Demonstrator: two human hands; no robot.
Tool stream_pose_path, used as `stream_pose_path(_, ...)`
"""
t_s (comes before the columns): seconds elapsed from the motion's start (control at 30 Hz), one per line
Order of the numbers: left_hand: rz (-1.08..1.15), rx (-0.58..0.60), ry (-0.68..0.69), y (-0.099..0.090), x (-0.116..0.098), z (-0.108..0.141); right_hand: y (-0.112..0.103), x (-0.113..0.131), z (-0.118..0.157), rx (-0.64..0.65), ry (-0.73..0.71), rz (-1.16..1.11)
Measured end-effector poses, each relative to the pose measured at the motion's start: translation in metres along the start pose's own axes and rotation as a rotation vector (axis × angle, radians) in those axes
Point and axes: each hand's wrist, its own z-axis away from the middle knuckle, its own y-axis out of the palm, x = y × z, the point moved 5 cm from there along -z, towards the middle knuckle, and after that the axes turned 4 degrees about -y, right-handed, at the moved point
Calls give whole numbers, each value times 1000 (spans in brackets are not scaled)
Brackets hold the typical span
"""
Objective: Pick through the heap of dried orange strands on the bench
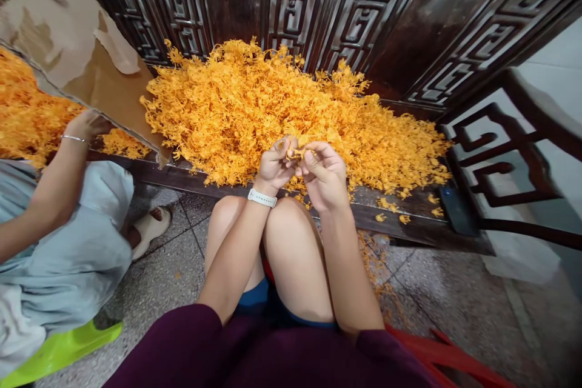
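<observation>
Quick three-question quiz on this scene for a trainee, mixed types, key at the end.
1. True or false: the white wrist strap is on the wearer's left wrist.
2. What separates the large orange pile from the orange heap by the other person's hand?
A) a chair
B) a sheet of cardboard
C) a sandal
3. Fill in: the left hand and right hand meet at the fingertips around a small piece coloured ____.

Key: 1 true; 2 B; 3 orange

A small orange piece [301, 153] is pinched by the left grip [275, 165] and right grip [326, 174]; beyond both, an orange pile [254, 109] is borne by the surface [416, 205].
</observation>
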Motion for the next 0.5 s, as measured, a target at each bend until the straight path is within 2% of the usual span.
stream_pose_path(0.07,-55,21,45,0,1,-1,1,1,0,39,30,-48)
stream_pose_path(0.2,-95,151,135,4,1,-1,0,2,-1,93,60,-82)
stream_pose_path(0.27,-114,155,142,5,1,-1,-3,2,-2,107,69,-104)
stream_pose_path(0.43,-120,-87,226,-1,-14,2,-9,2,-3,115,57,-289)
stream_pose_path(0.5,-162,-116,212,0,-18,4,-12,8,-2,77,25,-290)
